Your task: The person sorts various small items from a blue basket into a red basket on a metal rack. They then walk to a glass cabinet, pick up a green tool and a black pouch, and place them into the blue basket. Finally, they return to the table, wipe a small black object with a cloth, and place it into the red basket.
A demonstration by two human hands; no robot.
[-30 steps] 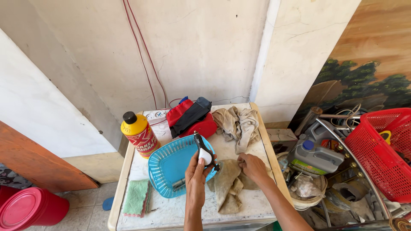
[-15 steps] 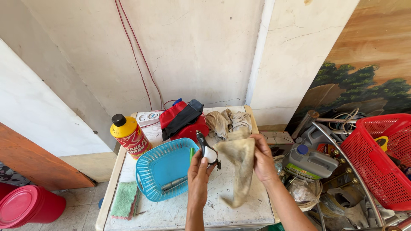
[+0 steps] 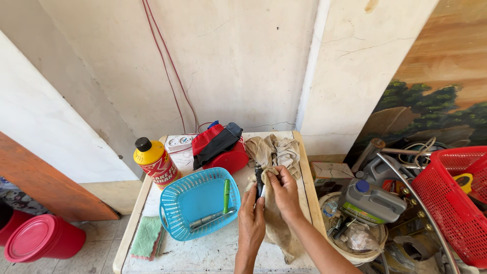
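My left hand (image 3: 252, 215) grips a small black tool with a white handle (image 3: 260, 185), held upright above the table. My right hand (image 3: 283, 194) presses a dirty beige rag (image 3: 276, 223) against the tool's upper part; the rag hangs down over the table's right side. Just to the left stands a blue plastic basket (image 3: 186, 197) with a green pen-like tool (image 3: 226, 189) and a metal rod (image 3: 210, 219) in it.
On the white table (image 3: 203, 251): a yellow bottle with black cap (image 3: 154, 162), a white power strip (image 3: 178, 142), a red-and-black pouch (image 3: 220, 146), a second crumpled rag (image 3: 276, 149), a green cloth (image 3: 147, 236). Right: grey jug (image 3: 373, 200), red crate (image 3: 454, 198). Left: red bucket (image 3: 38, 243).
My right hand lifted the beige rag off the table and brought it onto the tool in my left hand. Both hands have come together and moved slightly right of the basket.
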